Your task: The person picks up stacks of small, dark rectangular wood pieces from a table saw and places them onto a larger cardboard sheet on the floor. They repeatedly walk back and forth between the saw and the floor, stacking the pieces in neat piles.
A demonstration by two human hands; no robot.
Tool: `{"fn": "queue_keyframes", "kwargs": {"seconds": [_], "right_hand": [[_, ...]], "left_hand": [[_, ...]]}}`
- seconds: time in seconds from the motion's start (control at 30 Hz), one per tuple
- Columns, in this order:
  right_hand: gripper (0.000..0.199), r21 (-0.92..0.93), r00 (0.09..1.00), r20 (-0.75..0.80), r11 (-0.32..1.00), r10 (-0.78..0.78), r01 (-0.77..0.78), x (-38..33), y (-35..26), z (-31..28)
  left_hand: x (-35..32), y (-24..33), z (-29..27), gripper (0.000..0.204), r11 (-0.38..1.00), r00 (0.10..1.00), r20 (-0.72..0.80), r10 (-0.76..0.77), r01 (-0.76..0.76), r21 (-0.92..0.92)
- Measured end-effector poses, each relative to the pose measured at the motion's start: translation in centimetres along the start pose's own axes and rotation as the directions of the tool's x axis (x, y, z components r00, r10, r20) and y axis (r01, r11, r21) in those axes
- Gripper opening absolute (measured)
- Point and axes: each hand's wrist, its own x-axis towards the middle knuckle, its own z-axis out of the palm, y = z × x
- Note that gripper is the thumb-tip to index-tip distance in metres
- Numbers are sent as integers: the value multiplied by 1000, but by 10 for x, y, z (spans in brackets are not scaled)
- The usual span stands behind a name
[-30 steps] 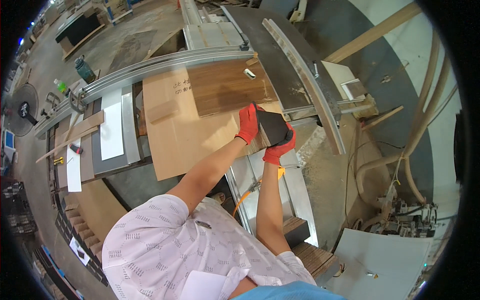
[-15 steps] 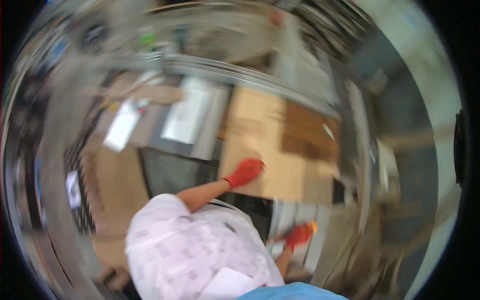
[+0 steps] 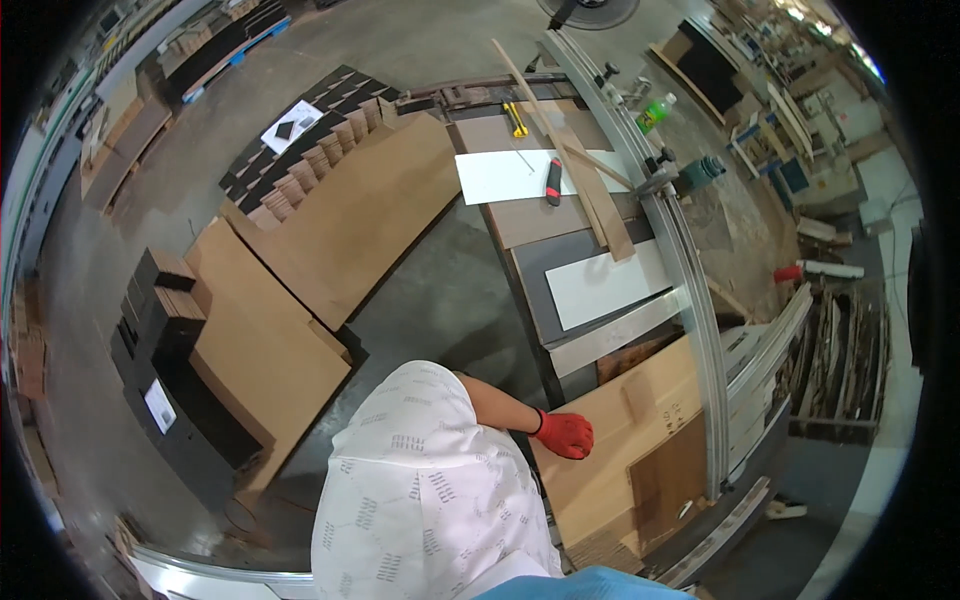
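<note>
My left hand (image 3: 566, 436), in a red glove, rests on the light wood board (image 3: 600, 470) near its left edge. Its fingers are curled in, and what lies under them, if anything, is hidden. My right hand is out of the picture. On the board's right part lies a darker brown panel (image 3: 668, 478) with a small pale oval thing (image 3: 686, 508) on it. A long metal rail (image 3: 703, 350) runs along the far side of the board. Beyond my left hand, a metal bar (image 3: 617, 333) lies next to a white panel (image 3: 608, 287).
Wood strips (image 3: 590, 185), a red-and-black handled tool (image 3: 554, 182) and a yellow tool (image 3: 515, 120) lie farther along the table, on or near another white panel (image 3: 480, 178). Left stand brown sheets (image 3: 350, 220) with dark stacked pieces. A green bottle (image 3: 656, 113) stands beyond the rail.
My view has swung to the left and sharpened. My right hand, seen low on the right before with something yellow at its fingers, has left the picture. My left hand stays over the board.
</note>
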Motion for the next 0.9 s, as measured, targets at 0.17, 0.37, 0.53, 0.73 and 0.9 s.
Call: {"fn": "queue_keyframes", "kwargs": {"seconds": [0.17,0.37,0.53,0.73,0.9], "right_hand": [[52,212,995,60,973,80,-91,42,-6,-14],[55,587,977,66,784,204,-204,79,32,-93],[58,802,944,111,533,311,-270,63,116,-170],[51,756,948,81,600,309,-260,9,157,-164],[50,794,954,62,564,295,-226,-12,139,-117]], "left_hand": [[18,13,-6,36,953,923,243,-298,302,21],[47,10,28,65,873,803,538,-257,431,-227],[82,25,80,66,739,603,765,-225,617,-270],[76,59,173,72,505,439,866,-239,818,-275],[77,57,207,77,344,364,871,-331,906,-248]]}}
